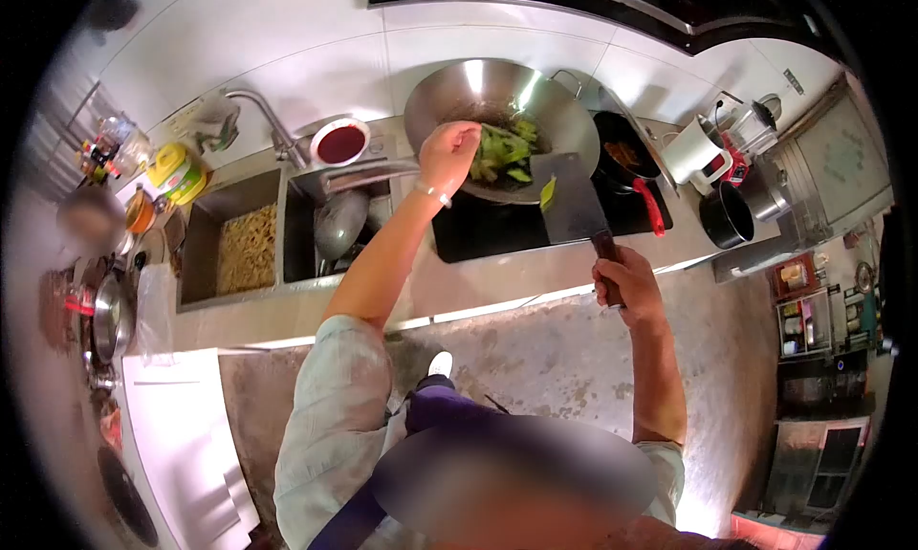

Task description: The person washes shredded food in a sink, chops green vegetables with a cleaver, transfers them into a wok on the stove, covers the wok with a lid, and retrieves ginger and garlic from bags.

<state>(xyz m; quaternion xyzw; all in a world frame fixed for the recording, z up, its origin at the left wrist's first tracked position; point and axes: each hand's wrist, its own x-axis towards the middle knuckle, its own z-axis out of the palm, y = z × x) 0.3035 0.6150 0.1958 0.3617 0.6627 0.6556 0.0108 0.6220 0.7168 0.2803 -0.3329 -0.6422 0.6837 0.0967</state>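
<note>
My right hand is wrapped round the dark handle of a cleaver. Its broad blade is at the wok's near right rim, and a yellow-green vegetable piece clings to the blade's left edge. Over the near left side of the large metal wok is my left hand, its fingers curled closed; whatever they hold, if anything, is hidden. Chopped green vegetables lie in the wok just right of those fingers. The wok's long handle reaches left, passing behind my left wrist.
Right of the wok, a black pan with a red handle holds browned food. A bowl of dark red liquid stands behind the double sink. One basin contains food scraps. A white jug and black pot stand far right.
</note>
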